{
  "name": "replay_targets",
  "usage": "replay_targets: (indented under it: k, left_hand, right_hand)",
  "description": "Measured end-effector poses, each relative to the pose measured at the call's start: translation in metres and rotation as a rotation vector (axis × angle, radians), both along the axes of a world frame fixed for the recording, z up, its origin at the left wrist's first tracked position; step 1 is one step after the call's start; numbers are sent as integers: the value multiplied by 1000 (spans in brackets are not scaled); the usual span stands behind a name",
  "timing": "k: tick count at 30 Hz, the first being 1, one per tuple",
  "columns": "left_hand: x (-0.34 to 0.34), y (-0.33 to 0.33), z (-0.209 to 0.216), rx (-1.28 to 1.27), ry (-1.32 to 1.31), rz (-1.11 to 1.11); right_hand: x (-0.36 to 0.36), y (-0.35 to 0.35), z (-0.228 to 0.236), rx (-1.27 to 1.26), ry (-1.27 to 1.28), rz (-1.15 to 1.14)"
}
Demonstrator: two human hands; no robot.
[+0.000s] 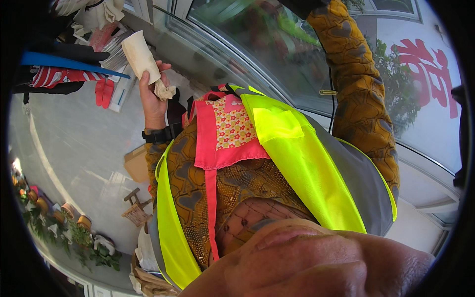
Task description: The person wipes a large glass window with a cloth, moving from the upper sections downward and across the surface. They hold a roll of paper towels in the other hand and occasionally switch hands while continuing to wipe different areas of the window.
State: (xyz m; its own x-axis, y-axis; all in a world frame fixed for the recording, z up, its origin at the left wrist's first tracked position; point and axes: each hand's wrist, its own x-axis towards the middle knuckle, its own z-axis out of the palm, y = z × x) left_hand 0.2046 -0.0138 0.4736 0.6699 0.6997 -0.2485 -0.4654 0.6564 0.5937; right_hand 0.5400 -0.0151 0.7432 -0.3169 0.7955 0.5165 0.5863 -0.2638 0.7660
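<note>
My left hand (pixel 155 96) is raised at the left, its thumb and fingers closed around a cream-white cylindrical roll (pixel 140 55) that looks like paper. A crumpled pale wad (pixel 164 91), paper or cloth, is tucked against the palm below the roll. My right arm, in a patterned brown sleeve, stretches up along a glass window pane (pixel 257 44). At its cuff is a dark shape (pixel 303 6), perhaps a gloved hand, cut off by the top edge. Its fingers do not show, nor whether it touches the glass.
Left of the roll juts a blue long-edged thing (pixel 74 64) near red-and-white striped cloth (pixel 64 77). Red slippers (pixel 104 92) lie below it. A small wooden stool (pixel 136 208) and a cardboard piece (pixel 136 163) are on the floor. Potted plants (pixel 74 232) line the lower left.
</note>
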Motion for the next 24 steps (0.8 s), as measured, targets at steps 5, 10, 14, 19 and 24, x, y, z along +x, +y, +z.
replay_targets:
  k: [5, 10, 14, 19, 24]
  left_hand:
    - [-10, -11, -14, -18, 50, 23]
    - [-31, -24, -20, -36, 132, 57]
    - [-32, -20, -30, -76, 160, 52]
    - [-17, -8, -33, -42, 143, 11]
    - [-20, -1, -25, -20, 148, 20]
  right_hand:
    - [6, -65, -166, -603, 112, -71]
    - [23, -284, -279, -1041, 446, -312]
    - [22, -397, -251, -1290, 485, -550]
    - [3, -294, -138, -1055, 399, -456]
    - [-13, -124, -19, -406, 362, -132]
